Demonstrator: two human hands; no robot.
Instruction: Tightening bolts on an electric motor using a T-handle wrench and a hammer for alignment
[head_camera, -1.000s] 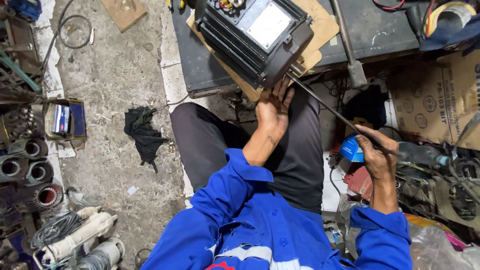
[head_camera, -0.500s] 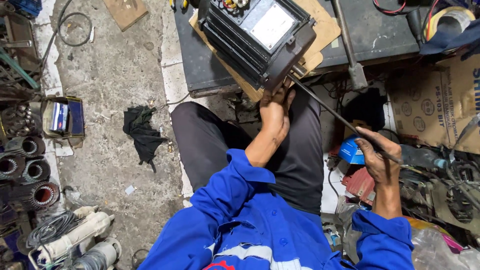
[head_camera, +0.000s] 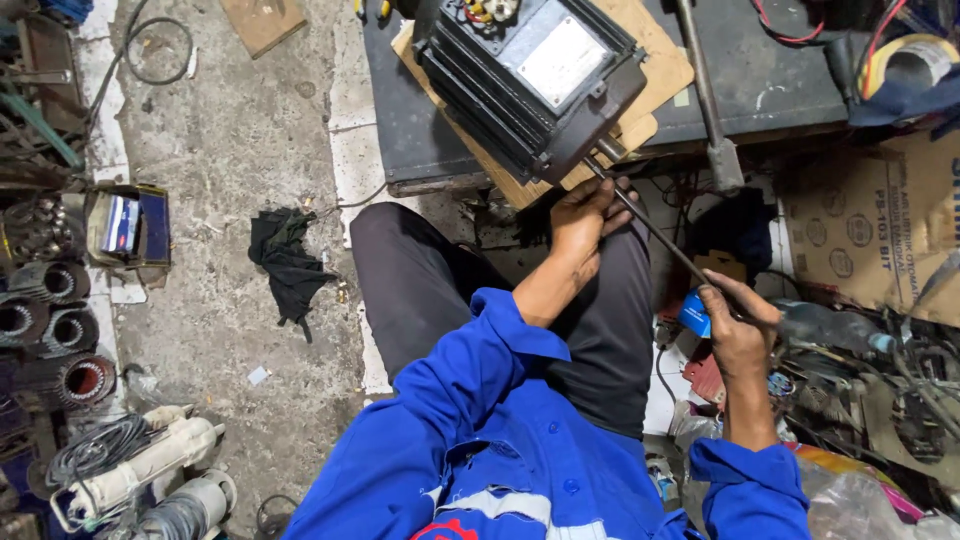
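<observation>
Electric motor (head_camera: 535, 85): black, finned, lying on cardboard sheet (head_camera: 655, 75) at the workbench (head_camera: 780, 90) edge, overhanging toward the person.
Long metal rod (head_camera: 655, 230): entering the motor's end.
Left hand (head_camera: 580, 222): gripping and steadying the rod near the motor.
Right hand (head_camera: 740, 325): closing around the rod's outer end.

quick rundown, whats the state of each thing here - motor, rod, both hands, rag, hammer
motor: lying on a wooden board, tilted, its end over the bench edge
long rod: slanted, top end at the motor's corner
left hand: closed around the rod near the motor
right hand: gripping the rod's lower end
black rag: crumpled on the floor
hammer: lying on the bench, head past the edge
</observation>
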